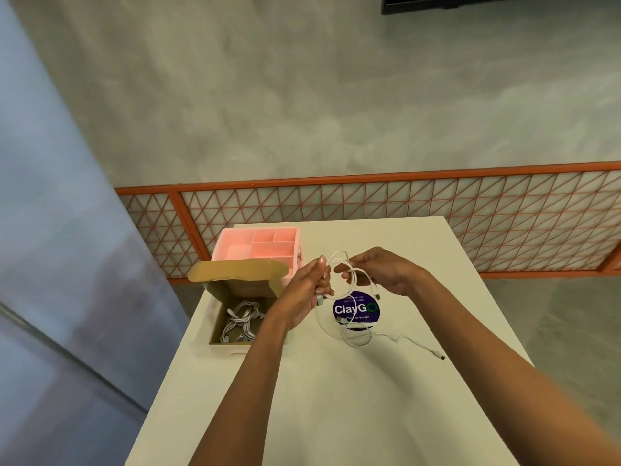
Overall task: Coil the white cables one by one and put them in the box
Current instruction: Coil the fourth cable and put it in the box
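Head cam view, mid-coil. The white cable (353, 285) is held up in the air over the middle of the table (336, 415), already bent into a couple of loops between both hands. The left hand (311, 284) has its fingers curled round the left side of the loops, with a plug sticking out below the fist. The right hand (379, 274) pinches the other side between thumb and fingertips, and another plug dangles under it.

Progress-wise I'd say more than halfway. A bunch of coiled cables (240, 322) sits in the open cardboard box (216, 322) just left of the hands, so several are done.

What's left: finish winding this one, drop it in, then deal with the loose cable (358, 341) lying in a messy squiggle on the table just below the hands, partly over the round purple sticker (356, 309). One thin strand runs from the left hand down toward that squiggle, and I honestly can't tell if it's the same cable's tail or a separate one.

A pink organiser (221, 245) sits behind the box, and its compartments look empty.
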A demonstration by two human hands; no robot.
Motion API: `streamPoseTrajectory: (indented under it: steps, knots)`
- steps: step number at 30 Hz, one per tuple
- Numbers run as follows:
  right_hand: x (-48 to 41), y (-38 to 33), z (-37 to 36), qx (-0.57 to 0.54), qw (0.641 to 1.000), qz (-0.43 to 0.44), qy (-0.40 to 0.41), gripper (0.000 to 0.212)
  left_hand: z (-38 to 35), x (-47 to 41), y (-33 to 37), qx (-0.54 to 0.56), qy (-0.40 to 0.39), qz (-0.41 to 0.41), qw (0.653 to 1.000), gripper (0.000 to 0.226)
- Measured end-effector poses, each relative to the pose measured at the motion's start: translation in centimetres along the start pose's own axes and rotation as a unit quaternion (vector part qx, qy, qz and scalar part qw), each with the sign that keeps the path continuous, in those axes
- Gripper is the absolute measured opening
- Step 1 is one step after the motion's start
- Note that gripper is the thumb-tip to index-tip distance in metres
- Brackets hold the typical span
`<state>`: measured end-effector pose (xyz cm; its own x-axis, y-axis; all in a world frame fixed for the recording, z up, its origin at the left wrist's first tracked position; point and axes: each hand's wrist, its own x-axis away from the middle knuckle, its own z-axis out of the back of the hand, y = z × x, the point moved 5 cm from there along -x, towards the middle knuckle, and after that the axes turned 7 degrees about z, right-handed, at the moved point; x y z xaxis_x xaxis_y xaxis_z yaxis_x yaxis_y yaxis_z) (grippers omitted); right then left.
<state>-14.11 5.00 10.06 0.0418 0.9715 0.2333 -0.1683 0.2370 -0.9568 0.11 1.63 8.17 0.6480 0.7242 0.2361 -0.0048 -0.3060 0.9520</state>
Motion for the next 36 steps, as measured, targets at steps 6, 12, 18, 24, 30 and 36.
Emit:
streamPoseTrajectory:
  steps: [6,12,18,24,30,36]
  knots:
    - [0.6,-0.1,-0.6,-0.011,0.999,-0.01,-0.051,0.042,0.2,0.0,0.2,-0.026,0.042,-0.02,0.999,0.031]
    - [0.3,-1.4,0.0,0.198,0.975,0.076,0.072,0.024,0.8,-0.8,-0.7,-0.06,0.089,-0.007,0.994,0.035]
    - [0.4,-1.6,-0.7,0.346,0.913,0.068,0.205,0.031,1.0,-1.0,-0.2,-0.05,0.143,-0.027,0.988,0.034]
    - [0.4,-1.5,-2.4,0.331,0.927,0.059,0.164,0.022,1.0,-1.0,-0.4,-0.032,0.124,-0.025,0.992,0.036]
    - [1.1,-2.0,-3.5,0.415,0.904,0.081,0.065,0.04,0.9,-0.9,0.0,-0.032,0.078,-0.024,0.996,0.037]
    - [1.4,-2.8,-3.0,0.477,0.866,0.15,0.024,0.049,1.2,-0.7,0.0,-0.134,0.08,-0.044,0.987,0.034]
